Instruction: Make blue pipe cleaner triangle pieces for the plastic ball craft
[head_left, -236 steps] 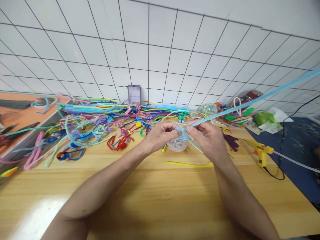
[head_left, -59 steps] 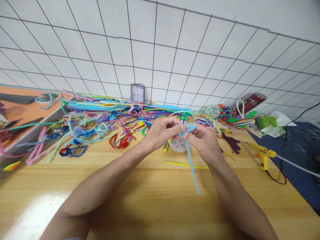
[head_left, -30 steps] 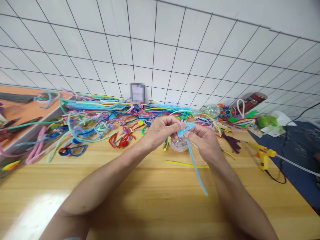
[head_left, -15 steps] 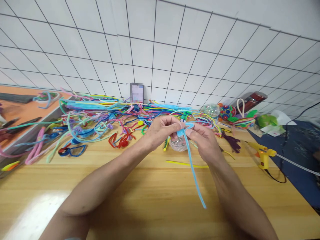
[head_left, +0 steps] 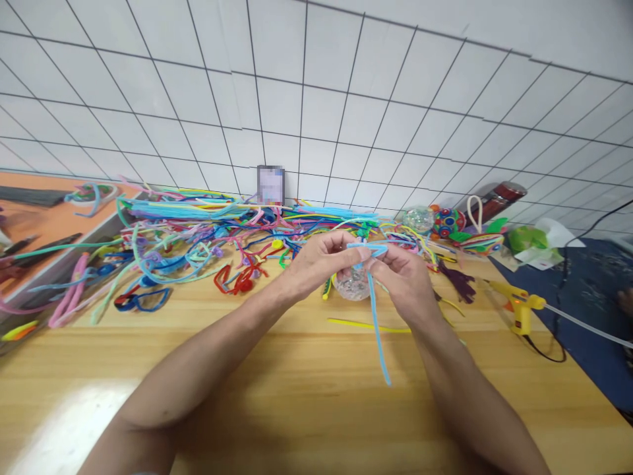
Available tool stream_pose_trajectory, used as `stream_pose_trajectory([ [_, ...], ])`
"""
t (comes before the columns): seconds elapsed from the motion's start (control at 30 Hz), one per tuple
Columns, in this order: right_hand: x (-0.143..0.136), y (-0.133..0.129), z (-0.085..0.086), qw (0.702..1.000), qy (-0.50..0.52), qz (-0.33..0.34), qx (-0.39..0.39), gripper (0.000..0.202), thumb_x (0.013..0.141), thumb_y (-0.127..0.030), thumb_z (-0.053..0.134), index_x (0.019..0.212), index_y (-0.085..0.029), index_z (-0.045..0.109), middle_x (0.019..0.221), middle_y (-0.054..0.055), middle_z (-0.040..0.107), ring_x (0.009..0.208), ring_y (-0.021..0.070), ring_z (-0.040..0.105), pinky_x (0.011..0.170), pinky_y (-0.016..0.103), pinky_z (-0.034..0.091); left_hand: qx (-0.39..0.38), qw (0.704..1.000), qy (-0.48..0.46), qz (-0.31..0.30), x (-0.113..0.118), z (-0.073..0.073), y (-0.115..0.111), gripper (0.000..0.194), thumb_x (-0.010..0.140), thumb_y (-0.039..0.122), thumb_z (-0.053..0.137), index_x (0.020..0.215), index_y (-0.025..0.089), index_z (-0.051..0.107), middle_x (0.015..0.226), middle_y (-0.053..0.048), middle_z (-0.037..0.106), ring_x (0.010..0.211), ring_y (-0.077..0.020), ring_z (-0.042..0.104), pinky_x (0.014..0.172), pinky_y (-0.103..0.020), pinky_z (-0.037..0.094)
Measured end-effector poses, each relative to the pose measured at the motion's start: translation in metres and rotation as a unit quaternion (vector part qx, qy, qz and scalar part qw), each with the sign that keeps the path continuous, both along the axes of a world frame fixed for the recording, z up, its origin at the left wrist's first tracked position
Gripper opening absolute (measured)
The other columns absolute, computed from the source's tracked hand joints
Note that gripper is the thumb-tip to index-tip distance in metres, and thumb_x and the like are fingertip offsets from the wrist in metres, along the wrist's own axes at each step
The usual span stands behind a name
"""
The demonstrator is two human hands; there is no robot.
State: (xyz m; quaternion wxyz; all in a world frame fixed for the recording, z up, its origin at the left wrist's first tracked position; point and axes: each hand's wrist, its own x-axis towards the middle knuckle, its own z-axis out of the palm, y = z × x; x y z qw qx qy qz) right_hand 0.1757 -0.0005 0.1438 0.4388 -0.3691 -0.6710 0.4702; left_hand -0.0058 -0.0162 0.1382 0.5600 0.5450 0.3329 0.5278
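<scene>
Blue pipe cleaner pinched between two hands

Someone sits or stands at the near edge of the tabletop (head_left: pixel 287 396), both bare arms stretched forward. The left hand (head_left: pixel 324 260) has thumb and fingers closed on a folded part of a light blue pipe cleaner (head_left: pixel 377 330). The right hand (head_left: pixel 403 274) grips the same piece just beside it, so both grips are clamped on the blue strand, and a bent point of it shows between them. One loose tail hangs from the fingers toward the near edge; whether its tip touches the wood, I cannot tell.

Just below the hands a clear round ball (head_left: pixel 352 286) rests on the tabletop, partly covered by the fingers. A yellow pipe cleaner (head_left: pixel 366 324) lies flat nearer the front, one end passing behind the right forearm.

Along the far edge, by the tiled wall (head_left: pixel 326 99), a tangled heap of coloured pipe cleaners (head_left: pixel 182 211) stretches toward the far left corner, with a small upright screen (head_left: pixel 270 185) behind it. Close to the right edge is a yellow glue gun (head_left: pixel 519 307), and a dark purple bundle (head_left: pixel 457 282) lies between it and the right hand.
</scene>
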Motion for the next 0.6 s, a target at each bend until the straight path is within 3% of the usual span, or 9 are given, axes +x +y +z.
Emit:
stream_pose_trajectory([
  [0.4, 0.0003, -0.0011, -0.0022, 0.998, -0.028, 0.005, 0.047, 0.018, 0.083, -0.032, 0.069, 0.071, -0.021, 0.063, 0.063, -0.004, 0.053, 0.062, 0.0126, 0.05, 0.061, 0.026, 0.043, 0.05, 0.999, 0.0, 0.019, 0.0001, 0.0075, -0.0028, 0.031, 0.078, 0.042, 0.085, 0.074, 0.014, 0.069, 0.064, 0.003, 0.059, 0.059, -0.0081, 0.048, 0.057, -0.022, 0.039],
  [0.6, -0.0002, -0.0026, -0.0012, 0.999, -0.026, 0.008, 0.046, 0.019, 0.083, -0.031, 0.069, 0.069, -0.022, 0.061, 0.062, -0.005, 0.05, 0.062, 0.0126, 0.05, 0.06, 0.026, 0.042, 0.038, 0.999, 0.0, 0.01, -0.0016, 0.0091, -0.0024, 0.032, 0.077, 0.042, 0.084, 0.074, 0.014, 0.069, 0.066, 0.002, 0.06, 0.059, -0.008, 0.048, 0.058, -0.023, 0.038],
])
